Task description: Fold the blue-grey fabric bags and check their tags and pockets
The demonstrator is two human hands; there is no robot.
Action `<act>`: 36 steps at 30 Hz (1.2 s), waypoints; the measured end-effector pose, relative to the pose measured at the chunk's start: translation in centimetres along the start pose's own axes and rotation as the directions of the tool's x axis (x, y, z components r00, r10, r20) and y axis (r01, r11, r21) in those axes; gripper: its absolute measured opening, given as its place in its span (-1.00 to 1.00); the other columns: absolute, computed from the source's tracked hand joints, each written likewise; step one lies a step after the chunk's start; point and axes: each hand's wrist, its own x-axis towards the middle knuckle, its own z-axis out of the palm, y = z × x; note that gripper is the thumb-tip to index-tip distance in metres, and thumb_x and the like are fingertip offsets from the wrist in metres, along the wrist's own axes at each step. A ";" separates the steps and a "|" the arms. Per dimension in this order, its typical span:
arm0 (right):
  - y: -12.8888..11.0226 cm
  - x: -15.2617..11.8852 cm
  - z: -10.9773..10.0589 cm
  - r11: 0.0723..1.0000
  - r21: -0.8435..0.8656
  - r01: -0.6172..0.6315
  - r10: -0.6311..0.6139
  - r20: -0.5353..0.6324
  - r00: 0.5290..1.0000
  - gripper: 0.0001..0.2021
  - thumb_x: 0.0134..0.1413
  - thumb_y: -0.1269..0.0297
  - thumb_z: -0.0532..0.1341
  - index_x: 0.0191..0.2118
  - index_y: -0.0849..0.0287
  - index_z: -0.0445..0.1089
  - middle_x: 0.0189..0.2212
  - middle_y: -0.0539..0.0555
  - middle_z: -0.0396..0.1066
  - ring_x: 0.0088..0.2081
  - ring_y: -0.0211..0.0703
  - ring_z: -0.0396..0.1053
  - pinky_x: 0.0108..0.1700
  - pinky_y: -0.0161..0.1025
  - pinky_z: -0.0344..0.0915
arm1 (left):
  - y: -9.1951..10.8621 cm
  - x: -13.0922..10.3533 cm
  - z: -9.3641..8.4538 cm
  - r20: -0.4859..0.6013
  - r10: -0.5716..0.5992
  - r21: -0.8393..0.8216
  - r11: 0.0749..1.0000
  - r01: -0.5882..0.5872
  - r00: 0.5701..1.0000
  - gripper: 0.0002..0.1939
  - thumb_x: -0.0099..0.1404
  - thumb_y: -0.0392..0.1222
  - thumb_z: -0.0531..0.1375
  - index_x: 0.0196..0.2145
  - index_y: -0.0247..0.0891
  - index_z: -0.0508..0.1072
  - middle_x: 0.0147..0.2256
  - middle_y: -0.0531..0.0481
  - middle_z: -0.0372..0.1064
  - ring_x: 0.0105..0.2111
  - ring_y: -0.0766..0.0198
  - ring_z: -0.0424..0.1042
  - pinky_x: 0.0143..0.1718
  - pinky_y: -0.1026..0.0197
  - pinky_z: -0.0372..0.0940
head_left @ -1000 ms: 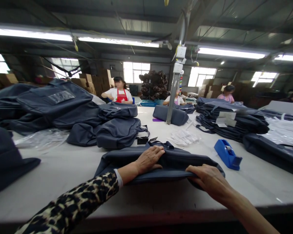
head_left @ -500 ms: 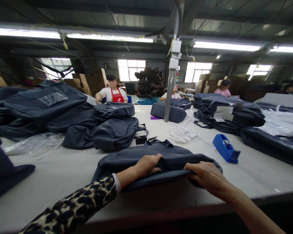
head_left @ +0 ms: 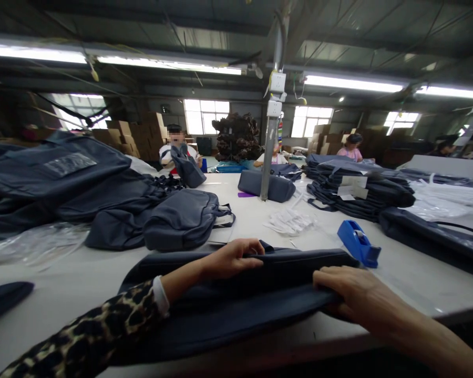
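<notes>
A dark blue bag (head_left: 220, 315) lies at the front of the white table, its mouth spread apart so that the dark inside shows. My left hand (head_left: 234, 258) is closed on the far edge of the opening, thumb toward me. On the right, my right hand (head_left: 349, 289) grips the near edge, with its fingertips partly hidden by the fabric. Just beyond the bag's right end stands a blue tape dispenser (head_left: 358, 242). Another dark blue bag (head_left: 183, 218), with handles, lies past my left forearm.
Piled bags (head_left: 59, 173) fill the left side, with clear plastic (head_left: 35, 244) before them. White strips (head_left: 289, 221) lie mid-table near a metal post (head_left: 267, 157). At right is a stack of folded bags (head_left: 362, 191). Across the table a co-worker (head_left: 181, 152) holds up a bag.
The bag's mouth has been pulled wider, its near side now lower and closer to me. My right hand has shifted right. The co-worker opposite has lifted a bag from the pile.
</notes>
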 end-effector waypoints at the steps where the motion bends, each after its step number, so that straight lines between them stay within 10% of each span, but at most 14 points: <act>1: -0.4 -0.9 0.1 0.999 -0.027 0.047 -0.047 -0.018 0.999 -0.80 -0.08 0.48 0.26 -0.33 0.01 0.38 -0.30 -0.03 0.48 -0.28 -0.09 0.42 -0.28 -0.24 0.19 | 0.3 -0.4 0.0 0.006 -0.010 -0.041 0.999 0.010 1.000 -0.78 0.31 -0.11 0.20 -0.17 -0.31 0.39 -0.34 0.05 0.35 -0.35 0.34 0.29 -0.29 0.31 0.20; 7: -2.3 -5.8 4.6 0.992 -0.019 0.124 -0.123 0.049 0.991 -0.73 -0.04 0.59 0.15 -0.34 0.01 0.37 -0.36 -0.04 0.47 -0.37 -0.12 0.41 -0.30 -0.21 0.19 | -0.1 -1.1 3.1 0.197 -0.129 -0.264 0.948 0.180 0.972 -0.65 0.28 0.04 0.24 -0.18 -0.33 0.37 -0.45 0.11 0.29 -0.51 0.42 0.17 -0.49 0.37 0.06; 15: -2.5 -4.0 9.6 0.999 -0.003 -0.034 0.034 0.234 0.972 -0.84 -0.01 0.51 0.20 -0.32 0.12 0.42 -0.31 0.00 0.51 -0.25 -0.11 0.47 -0.28 -0.28 0.18 | -4.4 1.9 6.1 0.377 -0.112 -0.112 0.980 0.165 0.919 -0.57 0.27 0.15 0.21 -0.19 -0.32 0.41 -0.41 0.08 0.33 -0.49 0.38 0.26 -0.45 0.33 0.17; 21: -2.6 -4.0 8.8 0.999 -0.013 -0.052 0.054 0.146 0.988 -0.90 0.07 0.44 0.19 -0.39 0.10 0.40 -0.37 -0.02 0.50 -0.30 -0.12 0.47 -0.31 -0.28 0.13 | -3.4 -1.2 6.2 0.064 0.006 0.393 0.919 -0.031 0.998 -0.70 0.33 -0.15 0.22 -0.01 -0.25 0.37 -0.14 -0.07 0.38 -0.16 0.17 0.35 -0.07 0.11 0.26; 27: -1.9 -4.3 8.8 0.999 -0.033 -0.026 0.028 0.069 0.997 -0.86 0.04 0.49 0.16 -0.37 0.08 0.36 -0.36 -0.04 0.48 -0.29 -0.11 0.44 -0.29 -0.25 0.14 | -3.2 -7.1 9.3 0.091 0.368 0.861 0.438 -0.259 0.925 -0.63 0.43 -0.36 0.01 0.17 -0.28 0.25 0.13 -0.20 0.30 0.12 0.10 0.28 0.19 0.02 0.19; 36: -2.3 -4.5 8.8 0.996 -0.079 0.044 -0.045 -0.014 0.999 -0.86 0.04 0.50 0.22 -0.36 0.07 0.37 -0.38 -0.03 0.48 -0.34 -0.08 0.42 -0.29 -0.19 0.12 | -6.2 -5.3 9.1 -0.001 0.210 0.843 0.526 -0.112 0.978 -0.33 0.18 -0.07 0.37 0.15 -0.35 0.23 0.07 -0.26 0.33 0.05 -0.04 0.34 0.11 -0.03 0.25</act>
